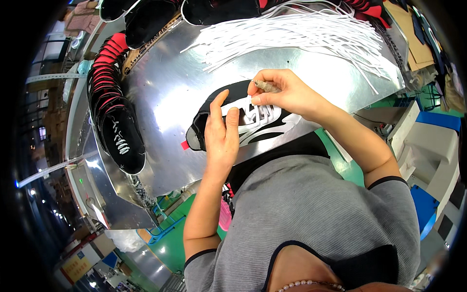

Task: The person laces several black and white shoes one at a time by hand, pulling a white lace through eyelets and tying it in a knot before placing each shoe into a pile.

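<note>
A black and white shoe point(279, 127) lies on the metal table in front of me, its red heel tab point(185, 145) pointing left. White lace point(262, 115) crosses the eyelets at its middle. My left hand point(222, 130) rests against the shoe's opening, thumb and fingers stretched and apart. Over the lacing, my right hand point(290, 93) is closed around a short tool with a beige wrapped handle point(267, 86). Its fingertips pinch close to a white lace end at the upper eyelets. The tip of the tool is too small to make out.
A large bundle of white shoelaces point(296, 36) spreads over the table's far side. A curved row of nested black shoes with red linings point(111, 73) lines the left edge. More black shoes point(219, 10) sit along the back. Brown cardboard point(411, 39) is stacked at far right.
</note>
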Available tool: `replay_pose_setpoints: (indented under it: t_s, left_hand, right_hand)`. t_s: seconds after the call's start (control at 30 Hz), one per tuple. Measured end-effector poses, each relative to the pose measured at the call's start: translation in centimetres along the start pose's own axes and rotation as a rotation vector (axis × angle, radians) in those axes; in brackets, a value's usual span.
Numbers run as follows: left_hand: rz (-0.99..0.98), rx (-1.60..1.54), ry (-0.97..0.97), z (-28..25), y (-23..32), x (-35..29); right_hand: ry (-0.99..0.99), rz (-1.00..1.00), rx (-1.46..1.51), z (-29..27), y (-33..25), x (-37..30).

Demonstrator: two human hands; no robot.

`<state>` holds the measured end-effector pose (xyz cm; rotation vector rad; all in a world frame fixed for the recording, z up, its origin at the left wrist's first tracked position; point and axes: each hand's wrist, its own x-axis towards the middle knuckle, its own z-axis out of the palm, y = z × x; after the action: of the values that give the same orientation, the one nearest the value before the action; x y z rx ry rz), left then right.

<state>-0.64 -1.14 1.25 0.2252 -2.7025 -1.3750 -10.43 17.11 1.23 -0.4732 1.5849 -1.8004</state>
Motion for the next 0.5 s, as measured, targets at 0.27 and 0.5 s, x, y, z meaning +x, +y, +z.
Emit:
replay_pose_setpoints:
  t_s: [0.27,0.5]
  left_hand:
    - [-0.024,-0.061,0.152,1.1,-1.3,0.6]
    - [-0.134,-0.117,0.176,1.2,-1.5,0.7]
  right_hand:
    - [-0.061,0.052,-0.016,-1.4,0.9,2.0]
    - [-0.094,0.055,0.053,0.2,0.9,2.6]
